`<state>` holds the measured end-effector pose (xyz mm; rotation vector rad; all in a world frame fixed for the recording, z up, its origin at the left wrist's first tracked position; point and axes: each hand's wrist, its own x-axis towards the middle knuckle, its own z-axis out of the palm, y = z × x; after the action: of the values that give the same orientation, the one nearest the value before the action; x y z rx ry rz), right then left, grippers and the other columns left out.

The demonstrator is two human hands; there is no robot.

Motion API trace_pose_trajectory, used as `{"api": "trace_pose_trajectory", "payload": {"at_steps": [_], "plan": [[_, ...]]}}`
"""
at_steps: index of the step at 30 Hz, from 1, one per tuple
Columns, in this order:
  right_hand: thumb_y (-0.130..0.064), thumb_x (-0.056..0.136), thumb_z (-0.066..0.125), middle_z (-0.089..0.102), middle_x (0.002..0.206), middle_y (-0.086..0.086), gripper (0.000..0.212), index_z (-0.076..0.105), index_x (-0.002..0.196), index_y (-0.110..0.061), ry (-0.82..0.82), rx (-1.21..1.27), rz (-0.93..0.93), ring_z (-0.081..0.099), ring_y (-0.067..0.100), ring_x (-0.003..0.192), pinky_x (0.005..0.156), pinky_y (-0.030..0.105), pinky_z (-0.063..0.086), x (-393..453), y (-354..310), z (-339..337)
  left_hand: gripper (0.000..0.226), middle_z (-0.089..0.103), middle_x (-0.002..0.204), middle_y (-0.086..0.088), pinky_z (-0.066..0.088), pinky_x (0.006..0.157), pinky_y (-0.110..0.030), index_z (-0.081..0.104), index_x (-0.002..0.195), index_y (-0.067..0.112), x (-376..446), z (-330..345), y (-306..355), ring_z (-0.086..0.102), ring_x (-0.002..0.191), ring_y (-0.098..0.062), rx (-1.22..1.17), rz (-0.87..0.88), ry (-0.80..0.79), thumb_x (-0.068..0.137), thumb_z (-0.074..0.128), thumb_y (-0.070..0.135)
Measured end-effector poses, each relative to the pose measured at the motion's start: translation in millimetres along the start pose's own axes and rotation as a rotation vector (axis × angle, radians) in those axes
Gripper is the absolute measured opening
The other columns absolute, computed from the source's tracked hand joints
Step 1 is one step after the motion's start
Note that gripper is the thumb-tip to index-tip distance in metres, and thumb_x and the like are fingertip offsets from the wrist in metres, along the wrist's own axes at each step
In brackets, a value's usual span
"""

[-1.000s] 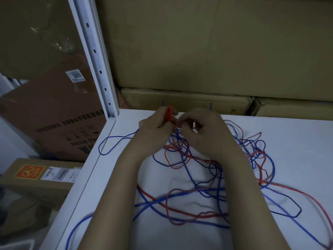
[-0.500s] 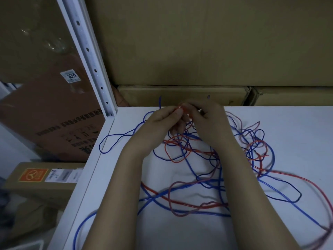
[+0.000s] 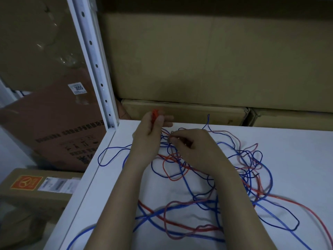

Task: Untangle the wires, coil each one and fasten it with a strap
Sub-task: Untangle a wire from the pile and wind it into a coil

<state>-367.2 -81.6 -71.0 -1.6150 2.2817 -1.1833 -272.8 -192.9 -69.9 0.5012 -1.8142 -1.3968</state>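
A stockroom or warehouse: a white bench stands against stacked brown cardboard cartons, beside a perforated white steel rack upright, with more labelled boxes (one numbered 3055) on the floor alongside.

Head camera looks forward and down, close over the white table.

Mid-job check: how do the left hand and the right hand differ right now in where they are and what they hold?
The left hand is raised at the far edge of the white table, gripping a small bunch of orange-red wire; the right hand sits lower, over the tangle of red and blue wires. The left hand's fingers curl round its bunch; the right hand pinches at strands in the tangle with its fingertips. Both are bare and close together.
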Motion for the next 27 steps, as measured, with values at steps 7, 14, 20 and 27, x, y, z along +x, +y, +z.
{"api": "trace_pose_trajectory", "payload": {"at_steps": [7,14,20,27], "plan": [[-0.026,0.086,0.068,0.057,0.062,-0.015,0.008,0.071,0.081,-0.020,0.150,0.007,-0.095,0.052,0.004,0.060,0.055,0.017,0.037,-1.1,-5.1,-8.2,0.020,0.068,0.093,0.019,0.044,0.088,-0.021,0.060,0.096,0.038,-1.6,-4.4,-7.2,0.060,0.096,0.001,0.158,-0.070,-0.125,0.101,0.042,0.030],[-0.024,0.083,0.073,0.059,0.069,-0.007,0.013,0.071,0.081,-0.011,0.375,-0.066,-0.131,0.046,0.002,0.060,0.060,0.009,0.032,3.5,-0.6,-12.8,0.036,0.068,0.073,0.012,0.043,0.077,-0.013,0.064,0.084,0.025,-3.4,-6.2,-1.7,0.060,0.073,-0.001,0.093,-0.041,-0.283,0.104,0.034,0.029],[-0.006,0.090,0.063,0.068,0.089,0.007,0.010,0.072,0.092,-0.007,0.416,-0.107,-0.192,0.056,0.011,0.083,0.075,0.010,0.039,4.0,2.8,-9.9,0.032,0.057,0.060,0.013,0.042,0.066,-0.017,0.063,0.081,0.018,-6.6,-3.6,2.7,0.051,0.059,-0.002,0.051,-0.101,-0.399,0.101,0.042,0.029],[-0.011,0.095,0.056,0.069,0.095,0.003,0.017,0.072,0.101,-0.011,0.296,-0.045,-0.036,0.059,0.014,0.087,0.073,0.016,0.041,5.6,6.2,-8.7,0.031,0.049,0.054,0.012,0.038,0.058,-0.011,0.060,0.078,0.012,-6.4,-3.3,6.6,0.043,0.053,-0.002,-0.128,-0.107,-0.375,0.101,0.042,0.020]]}}
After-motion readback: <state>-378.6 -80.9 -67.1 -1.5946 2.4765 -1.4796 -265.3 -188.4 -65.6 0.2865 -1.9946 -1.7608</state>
